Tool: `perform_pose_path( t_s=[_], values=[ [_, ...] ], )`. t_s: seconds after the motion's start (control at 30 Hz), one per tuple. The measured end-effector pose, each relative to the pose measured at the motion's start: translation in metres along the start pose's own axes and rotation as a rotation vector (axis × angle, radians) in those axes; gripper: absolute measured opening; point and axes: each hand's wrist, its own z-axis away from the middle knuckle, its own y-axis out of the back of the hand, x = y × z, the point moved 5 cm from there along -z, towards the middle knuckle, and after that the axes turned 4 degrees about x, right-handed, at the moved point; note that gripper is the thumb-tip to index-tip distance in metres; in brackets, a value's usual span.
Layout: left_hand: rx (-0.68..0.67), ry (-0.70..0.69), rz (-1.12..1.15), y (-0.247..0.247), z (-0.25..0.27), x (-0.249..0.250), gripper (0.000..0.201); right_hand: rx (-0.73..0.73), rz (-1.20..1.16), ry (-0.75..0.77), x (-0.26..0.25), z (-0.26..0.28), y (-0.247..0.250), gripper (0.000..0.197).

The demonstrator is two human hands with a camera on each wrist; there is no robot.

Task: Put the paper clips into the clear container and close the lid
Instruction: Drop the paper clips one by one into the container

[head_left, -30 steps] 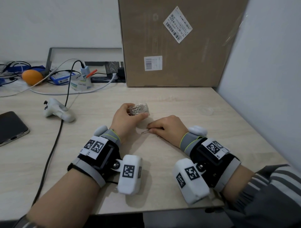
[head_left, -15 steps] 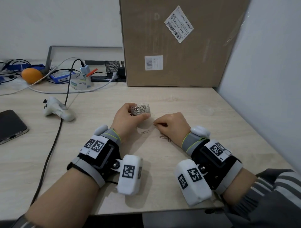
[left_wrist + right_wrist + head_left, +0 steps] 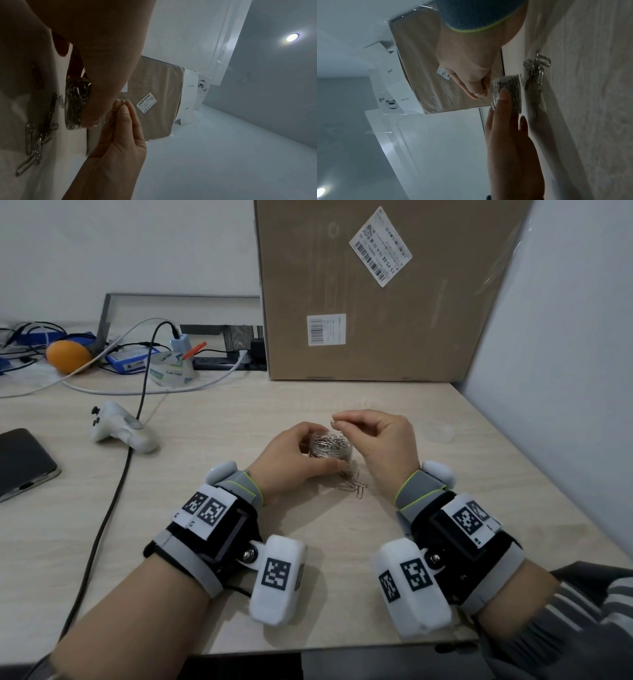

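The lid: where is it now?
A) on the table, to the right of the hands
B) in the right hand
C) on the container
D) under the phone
A: the lid lies alone on the table, right of the right hand, while the container stands open.

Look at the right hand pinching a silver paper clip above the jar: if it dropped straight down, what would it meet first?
Most likely the open mouth of the small clear plastic container, already heaped with paper clips, which the left hand holds. The right hand pinches its silver paper clip just above the rim, though depth is uncertain.
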Motion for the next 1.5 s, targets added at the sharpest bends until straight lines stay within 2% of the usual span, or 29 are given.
perform_pose_path(
  t_s=[0.2,0.37,0.43,0.5,0.6,0.67,0.73,0.83,0.93,1.03,1.13,1.3,1.37,1.43,1.5],
  values=[
    [-0.006,-0.048,0.011,-0.001,0.003,0.007,0.051,-0.154,0.084,0.068,-0.001,0.003,-0.007,0.013],
    [0.008,-0.052,0.025,0.0,0.002,0.006,0.053,-0.194,0.033,0.032,0.002,0.004,-0.011,0.017],
    [0.016,-0.046,0.038,0.001,0.002,0.004,0.055,-0.164,0.001,0.027,0.001,0.003,-0.008,0.017],
    [0.048,-0.028,0.053,0.002,0.0,0.001,0.055,-0.07,0.01,0.036,-0.001,0.0,0.0,0.017],
    [0.136,0.004,0.089,0.009,-0.003,-0.004,0.054,0.043,0.202,-0.027,0.007,-0.008,0.016,0.024],
    [0.203,0.032,0.118,0.015,-0.005,-0.007,0.054,-0.067,0.443,-0.118,0.014,-0.007,0.018,0.037],
    [0.254,0.069,0.174,0.019,-0.006,-0.012,0.057,-0.291,0.583,-0.238,0.019,0.002,0.013,0.045],
    [0.289,0.102,0.206,0.022,-0.008,-0.017,0.06,-0.622,0.641,-0.298,0.018,0.019,-0.003,0.05],
    [0.285,0.111,0.194,0.022,-0.01,-0.02,0.06,-0.783,0.625,-0.279,0.019,0.03,-0.016,0.052],
    [0.282,0.115,0.192,0.022,-0.01,-0.021,0.061,-0.741,0.47,-0.246,0.02,0.029,-0.018,0.045],
    [0.281,0.123,0.203,0.021,-0.011,-0.022,0.062,-0.585,0.376,-0.214,0.024,0.018,-0.012,0.044],
    [0.277,0.135,0.215,0.022,-0.011,-0.023,0.058,-0.255,0.278,-0.172,0.01,0.002,0.012,0.056],
    [0.277,0.138,0.222,0.022,-0.01,-0.023,0.06,-0.294,0.251,-0.258,0.011,0.003,0.016,0.064],
    [0.28,0.14,0.22,0.021,-0.01,-0.023,0.061,-0.451,0.262,-0.366,0.017,0.011,0.008,0.067],
    [0.281,0.135,0.211,0.021,-0.01,-0.023,0.058,-0.569,0.307,-0.405,0.022,0.019,0.0,0.065]
  ],
)
